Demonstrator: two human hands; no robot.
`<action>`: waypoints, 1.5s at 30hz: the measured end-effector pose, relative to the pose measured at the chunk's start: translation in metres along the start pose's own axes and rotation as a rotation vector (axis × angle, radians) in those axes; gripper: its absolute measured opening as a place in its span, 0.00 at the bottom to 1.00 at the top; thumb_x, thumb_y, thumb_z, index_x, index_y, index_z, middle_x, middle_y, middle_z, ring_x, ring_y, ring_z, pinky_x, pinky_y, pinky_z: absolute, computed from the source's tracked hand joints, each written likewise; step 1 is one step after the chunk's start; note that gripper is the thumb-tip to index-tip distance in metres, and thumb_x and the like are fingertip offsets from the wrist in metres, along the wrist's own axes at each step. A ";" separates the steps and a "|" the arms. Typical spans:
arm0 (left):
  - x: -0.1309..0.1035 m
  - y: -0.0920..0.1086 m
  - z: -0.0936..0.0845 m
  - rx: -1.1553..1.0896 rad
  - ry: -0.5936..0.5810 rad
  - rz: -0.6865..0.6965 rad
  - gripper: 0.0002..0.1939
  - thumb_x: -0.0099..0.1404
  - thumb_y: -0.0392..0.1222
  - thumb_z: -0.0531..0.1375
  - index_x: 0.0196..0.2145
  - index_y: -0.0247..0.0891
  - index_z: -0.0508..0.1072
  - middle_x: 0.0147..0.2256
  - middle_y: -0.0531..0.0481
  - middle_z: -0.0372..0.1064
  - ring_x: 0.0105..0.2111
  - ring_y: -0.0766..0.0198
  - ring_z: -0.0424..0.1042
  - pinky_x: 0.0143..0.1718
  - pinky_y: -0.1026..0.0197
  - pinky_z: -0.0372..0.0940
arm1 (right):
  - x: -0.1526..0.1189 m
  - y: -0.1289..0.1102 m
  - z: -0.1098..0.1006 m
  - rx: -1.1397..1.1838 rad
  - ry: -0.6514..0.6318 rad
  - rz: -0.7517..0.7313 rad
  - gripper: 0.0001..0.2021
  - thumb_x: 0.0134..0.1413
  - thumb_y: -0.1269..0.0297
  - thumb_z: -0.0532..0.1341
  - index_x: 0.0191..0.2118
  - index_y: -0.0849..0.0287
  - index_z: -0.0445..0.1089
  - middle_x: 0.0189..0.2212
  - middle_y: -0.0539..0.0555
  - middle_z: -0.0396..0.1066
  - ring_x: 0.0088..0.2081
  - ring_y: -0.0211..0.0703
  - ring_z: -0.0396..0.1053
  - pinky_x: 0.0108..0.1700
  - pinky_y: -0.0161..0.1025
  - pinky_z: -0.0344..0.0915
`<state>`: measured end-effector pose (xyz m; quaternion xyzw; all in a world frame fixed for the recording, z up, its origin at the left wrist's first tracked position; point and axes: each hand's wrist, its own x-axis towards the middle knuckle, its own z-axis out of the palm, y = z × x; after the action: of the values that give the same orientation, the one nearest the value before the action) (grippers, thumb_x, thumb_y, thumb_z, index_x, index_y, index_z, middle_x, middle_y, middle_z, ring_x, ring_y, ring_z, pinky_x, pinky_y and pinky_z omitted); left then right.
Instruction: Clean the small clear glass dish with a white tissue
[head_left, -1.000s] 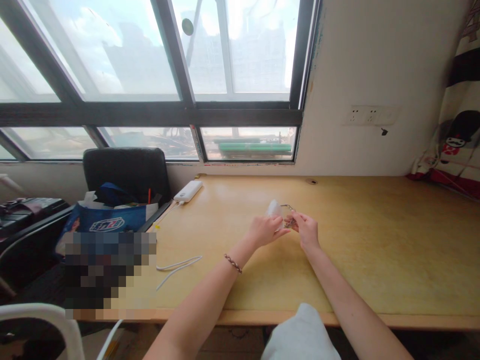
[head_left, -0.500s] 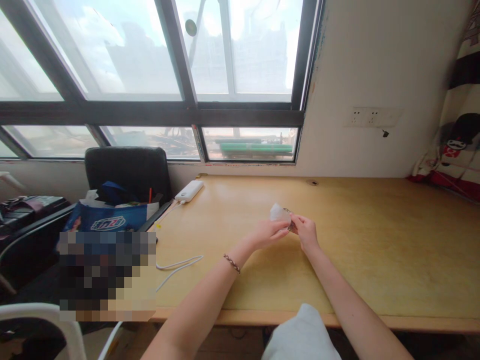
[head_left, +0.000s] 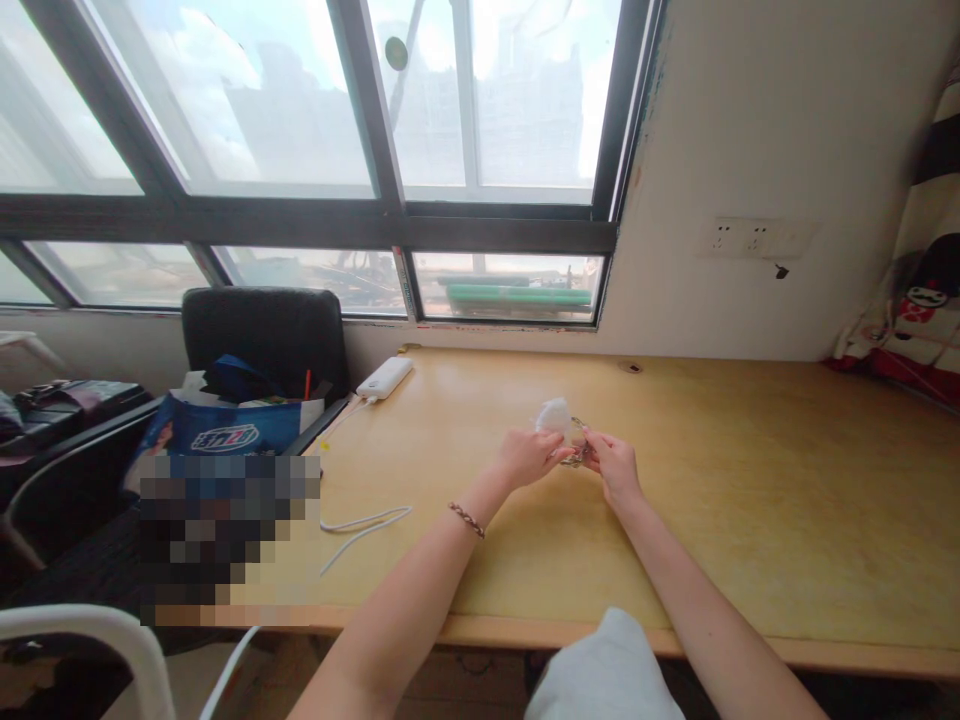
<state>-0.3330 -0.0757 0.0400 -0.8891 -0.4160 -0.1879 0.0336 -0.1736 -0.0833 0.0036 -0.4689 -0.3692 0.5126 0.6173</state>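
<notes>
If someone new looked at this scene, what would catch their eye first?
Probably the left hand and right hand, meeting above the middle of the wooden desk around a small white object and a thin metal piece. Next, the white power bank lying near the window.

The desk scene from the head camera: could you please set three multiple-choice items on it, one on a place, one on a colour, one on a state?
1. Where does the power bank lie?
A. at the desk's back edge, near the window
B. on the chair
C. by the wall sockets

2. What colour is the cable on the desk?
A. black
B. white
C. red

3. How do the hands stand?
A. flat on the desk
B. apart at the edges
C. together on a small whitish object

A: it lies under the window frame. B: the cable is white. C: left hand and right hand meet on it.
</notes>
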 end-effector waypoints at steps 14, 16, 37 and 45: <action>0.002 0.000 0.004 -0.323 -0.091 0.105 0.19 0.65 0.45 0.40 0.48 0.45 0.63 0.40 0.51 0.68 0.38 0.65 0.67 0.37 0.66 0.58 | -0.002 0.003 0.001 0.031 -0.016 0.038 0.17 0.34 0.54 0.64 0.26 0.66 0.71 0.21 0.54 0.71 0.21 0.39 0.68 0.24 0.34 0.66; 0.003 -0.002 0.005 -0.351 -0.114 0.092 0.20 0.65 0.46 0.39 0.45 0.44 0.66 0.38 0.50 0.70 0.35 0.65 0.68 0.36 0.66 0.58 | -0.001 0.005 0.000 0.037 -0.014 0.036 0.17 0.34 0.54 0.64 0.26 0.67 0.71 0.22 0.55 0.71 0.22 0.40 0.68 0.25 0.35 0.67; -0.003 -0.015 0.012 -0.065 0.120 0.112 0.20 0.64 0.43 0.42 0.52 0.38 0.58 0.40 0.41 0.67 0.39 0.61 0.67 0.39 0.59 0.60 | -0.001 -0.004 0.003 0.126 0.035 0.105 0.19 0.34 0.54 0.64 0.29 0.67 0.70 0.25 0.59 0.72 0.26 0.46 0.71 0.27 0.39 0.69; 0.001 0.010 0.015 -0.181 0.095 -0.034 0.19 0.65 0.45 0.40 0.41 0.36 0.66 0.31 0.43 0.69 0.28 0.64 0.69 0.30 0.63 0.61 | -0.002 -0.009 0.003 0.080 0.135 -0.089 0.18 0.34 0.55 0.64 0.29 0.66 0.70 0.25 0.57 0.72 0.27 0.44 0.71 0.29 0.36 0.68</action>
<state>-0.3203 -0.0780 0.0270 -0.8715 -0.4103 -0.2670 -0.0303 -0.1740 -0.0850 0.0134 -0.4604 -0.3268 0.4661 0.6812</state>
